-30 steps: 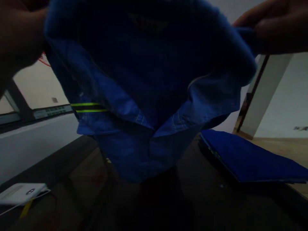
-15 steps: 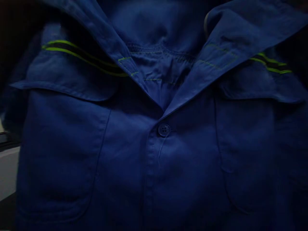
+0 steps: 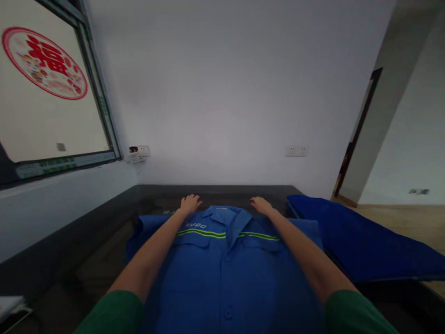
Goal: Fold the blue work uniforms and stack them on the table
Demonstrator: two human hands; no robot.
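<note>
A blue work jacket lies front up on the dark table before me, collar at the far end. Yellow-green stripes cross its chest above two flapped pockets, and white letters show on the left of the chest. Over its left shoulder is my left hand, palm down with fingers apart. My right hand hovers near the other shoulder, its fingers stretched out and slightly bent. Neither hand visibly pinches cloth, though contact with the jacket is hard to make out.
Right of the jacket, a large blue sheet-like piece reaches past the table edge. The dark table meets a white wall with sockets. A window is at the left, and a white object sits at lower left.
The jacket filled the view close up, dark and with its collar spread. It now lies farther down on the table, and both my hands have come into view at its shoulders.
</note>
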